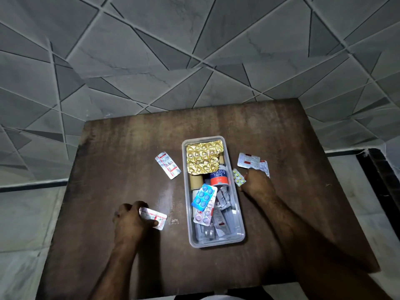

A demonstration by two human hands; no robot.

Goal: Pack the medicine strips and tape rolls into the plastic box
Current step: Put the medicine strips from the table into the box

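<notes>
Gripping a flat foil strip, left fingers; right fingers pinching a yellow-pill blister beside the clear box.

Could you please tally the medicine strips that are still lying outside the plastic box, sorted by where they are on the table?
Left of the plastic box, lying free: 1 silver and red strip
In the left hand: 1 silver and red strip
Right of the box, near the right hand: 3, namely a yellow-pill strip, a white and red strip and a partly hidden strip
Total: 5
</notes>
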